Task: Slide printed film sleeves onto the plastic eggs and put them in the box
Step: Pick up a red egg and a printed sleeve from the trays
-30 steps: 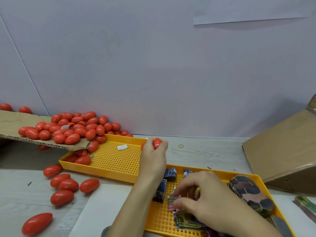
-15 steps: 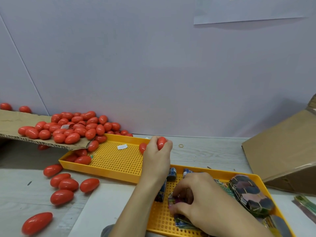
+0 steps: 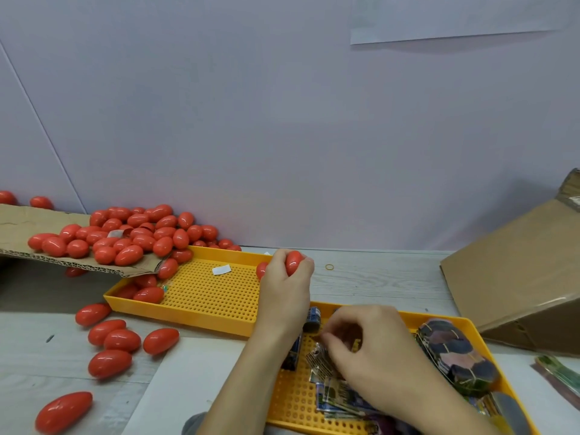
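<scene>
Two hands busy: egg held, sleeve pinched

L hand grips a red egg w/ curled fingers, above far yellow tray; a 2nd egg sits just beside it. R hand pinches a printed film sleeve over near tray, among loose sleeves. Cardboard box lies right, well apart. Many eggs on cardboard flap, others on table.

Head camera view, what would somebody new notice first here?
Probably the heap of red plastic eggs spilling off a cardboard flap at the left into a yellow perforated tray, with loose ones on the table in front. At centre the left hand grips one egg, while the right hand picks among printed film sleeves in a nearer yellow tray.
</scene>
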Demonstrator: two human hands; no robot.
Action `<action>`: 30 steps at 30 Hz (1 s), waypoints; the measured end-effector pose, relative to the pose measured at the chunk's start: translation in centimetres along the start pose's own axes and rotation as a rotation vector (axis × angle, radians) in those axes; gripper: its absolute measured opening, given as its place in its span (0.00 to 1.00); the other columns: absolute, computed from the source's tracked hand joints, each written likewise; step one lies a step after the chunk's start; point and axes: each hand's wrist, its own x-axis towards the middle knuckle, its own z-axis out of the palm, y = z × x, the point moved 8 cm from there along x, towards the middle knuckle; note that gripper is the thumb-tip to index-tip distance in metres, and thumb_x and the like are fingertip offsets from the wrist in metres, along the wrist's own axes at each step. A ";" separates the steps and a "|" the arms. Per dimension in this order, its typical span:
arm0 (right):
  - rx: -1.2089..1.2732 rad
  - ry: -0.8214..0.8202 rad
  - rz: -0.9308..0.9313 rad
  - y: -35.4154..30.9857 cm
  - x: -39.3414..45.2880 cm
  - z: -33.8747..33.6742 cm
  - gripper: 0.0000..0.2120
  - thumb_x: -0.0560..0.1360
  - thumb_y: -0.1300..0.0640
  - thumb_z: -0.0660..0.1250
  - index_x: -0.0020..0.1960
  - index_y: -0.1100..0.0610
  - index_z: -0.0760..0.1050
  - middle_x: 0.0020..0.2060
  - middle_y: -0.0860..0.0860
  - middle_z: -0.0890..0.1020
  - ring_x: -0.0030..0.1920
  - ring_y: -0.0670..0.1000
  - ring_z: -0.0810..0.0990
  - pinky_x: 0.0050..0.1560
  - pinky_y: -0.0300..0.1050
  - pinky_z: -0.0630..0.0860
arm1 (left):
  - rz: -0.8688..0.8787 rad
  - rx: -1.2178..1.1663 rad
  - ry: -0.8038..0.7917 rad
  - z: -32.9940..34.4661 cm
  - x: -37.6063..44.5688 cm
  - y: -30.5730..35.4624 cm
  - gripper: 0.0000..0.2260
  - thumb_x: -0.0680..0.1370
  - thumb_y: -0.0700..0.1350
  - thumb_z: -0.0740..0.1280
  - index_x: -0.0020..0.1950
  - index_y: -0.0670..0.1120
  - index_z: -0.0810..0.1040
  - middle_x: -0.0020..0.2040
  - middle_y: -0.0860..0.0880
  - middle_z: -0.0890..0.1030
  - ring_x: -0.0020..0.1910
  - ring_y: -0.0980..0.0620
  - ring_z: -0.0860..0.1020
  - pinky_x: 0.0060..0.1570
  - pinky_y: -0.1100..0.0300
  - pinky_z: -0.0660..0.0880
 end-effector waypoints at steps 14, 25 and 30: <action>0.786 0.280 0.275 5.9 0.5 -3.2 0.17 0.62 0.43 0.73 0.44 0.53 0.86 0.31 0.54 0.82 0.33 0.49 0.78 0.36 0.42 0.73 | -0.030 -0.020 -0.480 4.0 -2.0 0.5 0.10 0.77 0.49 0.72 0.41 0.44 0.79 0.26 0.54 0.69 0.23 0.56 0.65 0.23 0.64 0.63; 0.749 0.306 0.234 6.0 0.6 -3.2 0.11 0.64 0.47 0.73 0.42 0.51 0.85 0.33 0.51 0.85 0.35 0.45 0.82 0.36 0.38 0.76 | -0.042 -0.113 -0.380 3.0 -1.4 0.1 0.06 0.75 0.45 0.74 0.39 0.45 0.82 0.26 0.53 0.70 0.22 0.57 0.65 0.23 0.64 0.63; 0.526 0.383 0.160 5.6 0.3 -4.3 0.03 0.73 0.58 0.74 0.41 0.51 0.84 0.36 0.46 0.86 0.37 0.43 0.84 0.38 0.33 0.77 | -0.100 -0.248 -0.522 4.0 -1.8 0.2 0.07 0.76 0.42 0.73 0.38 0.45 0.81 0.26 0.51 0.67 0.24 0.55 0.61 0.22 0.64 0.60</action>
